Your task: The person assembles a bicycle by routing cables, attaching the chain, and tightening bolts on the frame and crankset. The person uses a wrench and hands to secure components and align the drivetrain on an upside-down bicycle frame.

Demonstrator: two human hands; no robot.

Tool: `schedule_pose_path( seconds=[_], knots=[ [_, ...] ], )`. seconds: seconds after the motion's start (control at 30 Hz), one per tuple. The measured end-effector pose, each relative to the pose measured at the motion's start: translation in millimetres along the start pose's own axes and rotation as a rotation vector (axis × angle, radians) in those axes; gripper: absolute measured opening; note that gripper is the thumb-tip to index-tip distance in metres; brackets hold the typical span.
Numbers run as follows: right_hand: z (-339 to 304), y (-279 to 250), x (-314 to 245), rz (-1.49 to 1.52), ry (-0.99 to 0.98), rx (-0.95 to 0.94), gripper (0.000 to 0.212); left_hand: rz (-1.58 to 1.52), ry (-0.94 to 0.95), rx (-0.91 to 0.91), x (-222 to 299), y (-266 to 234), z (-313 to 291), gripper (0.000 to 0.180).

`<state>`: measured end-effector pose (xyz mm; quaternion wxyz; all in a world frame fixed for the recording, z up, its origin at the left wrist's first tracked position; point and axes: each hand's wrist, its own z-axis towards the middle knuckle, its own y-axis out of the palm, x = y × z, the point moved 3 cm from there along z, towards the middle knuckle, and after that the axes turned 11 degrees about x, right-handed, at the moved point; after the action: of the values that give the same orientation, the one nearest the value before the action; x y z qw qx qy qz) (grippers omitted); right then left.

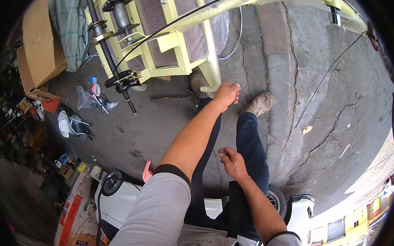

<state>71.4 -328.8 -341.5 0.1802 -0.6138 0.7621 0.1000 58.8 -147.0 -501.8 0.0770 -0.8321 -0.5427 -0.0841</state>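
Over cracked grey concrete floor (324, 85), pale yellow welded metal frame (168, 42). Just beside its lower tube end (207, 89), left hand (227, 96), grip curled together; cannot tell if clamped on anything. Well below the frame, right hand (235, 164), fingers bunched, hold likewise unclear. At the frame's left side, long black metal axle (106, 52).

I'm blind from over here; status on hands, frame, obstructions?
Left hand by pale yellow frame's tube end; contact unclear. Right hand half-curled, grip unclear. Possible trip hazard: rod-like tool on floor near left shoe.
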Motion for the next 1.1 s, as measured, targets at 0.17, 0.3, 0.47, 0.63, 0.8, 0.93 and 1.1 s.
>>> schedule_pose_path(
  seconds=[0.17,0.3,0.47,0.63,0.8,0.93,1.1],
  knots=[
    [8,-18,4,-0.137,-0.084,0.046,0.018,-0.004,-0.029,0.179,-21,17,92,0.019],
    [8,-34,-24,0.094,-0.174,-0.026,0.015,-0.045,-0.014,0.354,-32,27,156,0.015],
    [9,-51,-34,0.243,-0.074,-0.046,0.017,-0.222,-0.013,0.45,-36,44,201,0.014],
    [10,-46,-30,0.238,-0.04,-0.076,0.015,-0.387,-0.131,0.436,-28,51,193,0.033],
    [15,-25,-5,0.298,0.146,-0.012,0.024,-0.271,-0.249,0.513,-30,46,140,0.033],
    [32,-24,10,0.444,0.208,0.323,0.032,0.146,0.01,0.182,-32,41,63,0.035],
    [39,-54,-32,0.294,0.047,0.529,0.032,0.342,0.159,-0.163,-14,39,-74,0.029]
  ],
)
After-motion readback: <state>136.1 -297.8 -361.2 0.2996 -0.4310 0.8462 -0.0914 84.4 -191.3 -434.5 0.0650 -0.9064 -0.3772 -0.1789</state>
